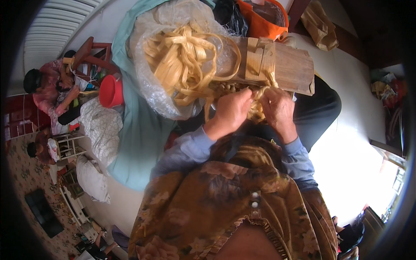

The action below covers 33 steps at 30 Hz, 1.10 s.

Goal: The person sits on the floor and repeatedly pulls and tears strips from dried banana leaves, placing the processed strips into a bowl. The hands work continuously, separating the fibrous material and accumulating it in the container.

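Note:
A braid of pale straw-coloured fibre (272,80) comes off a wooden block (260,60) on a wooden board (294,70) before me. Just below the board's edge, my left hand (234,104) pinches the braid's strands with thumb and forefinger. Close beside it on the right, my right hand (279,105) has its fingers closed on the same braid. More braided fibre hangs between and behind the hands, over my lap. To the left, loose flat fibre strips (185,61) lie heaped in a clear plastic bag (156,94); one strip loops onto the board.
Teal cloth (136,143) lies under the bag. An orange bucket (268,22) and a black plastic bag (229,16) stand beyond the board. At left are a red bucket (111,91), a red wooden stool (85,53) and a seated person (53,91) handling fibre.

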Available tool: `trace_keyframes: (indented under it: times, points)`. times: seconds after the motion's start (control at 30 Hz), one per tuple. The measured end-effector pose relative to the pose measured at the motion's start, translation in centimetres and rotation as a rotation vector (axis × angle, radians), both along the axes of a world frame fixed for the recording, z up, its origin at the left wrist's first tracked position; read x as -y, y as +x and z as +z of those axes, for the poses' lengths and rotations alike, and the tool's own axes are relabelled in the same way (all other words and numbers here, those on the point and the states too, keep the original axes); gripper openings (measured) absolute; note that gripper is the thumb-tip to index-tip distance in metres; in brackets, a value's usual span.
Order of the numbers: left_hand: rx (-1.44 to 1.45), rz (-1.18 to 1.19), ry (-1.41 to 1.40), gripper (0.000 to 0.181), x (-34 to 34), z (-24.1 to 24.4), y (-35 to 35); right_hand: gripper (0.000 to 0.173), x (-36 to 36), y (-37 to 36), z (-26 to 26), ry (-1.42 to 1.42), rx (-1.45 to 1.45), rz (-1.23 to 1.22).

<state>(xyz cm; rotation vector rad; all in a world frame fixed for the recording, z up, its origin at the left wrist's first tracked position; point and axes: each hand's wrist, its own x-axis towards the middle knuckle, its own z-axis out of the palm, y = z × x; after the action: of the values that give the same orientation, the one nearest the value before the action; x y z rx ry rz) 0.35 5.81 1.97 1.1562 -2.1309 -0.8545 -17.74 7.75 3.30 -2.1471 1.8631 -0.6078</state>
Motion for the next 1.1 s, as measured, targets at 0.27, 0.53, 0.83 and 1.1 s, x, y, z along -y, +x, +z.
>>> trace_keyframes:
  times: [0.27,0.53,0.83,1.1]
  points:
    - [-0.122,-0.028,-0.197,0.036,-1.6,-0.3,-0.7,0.025,-2.7,1.5,-1.9,0.821,1.981,-0.202]
    - [-0.177,0.053,0.065,0.018,-0.3,1.3,-2.4,0.013,-1.9,1.3,-2.7,-0.095,0.782,-0.051]
    - [-0.534,0.116,0.806,0.021,-2.8,1.3,0.1,0.011,-0.9,0.3,0.2,-0.109,1.174,-0.233]
    - [0.019,-0.043,-0.173,0.012,-0.9,2.9,1.2,0.037,0.5,-3.7,3.6,0.278,1.062,-0.024]
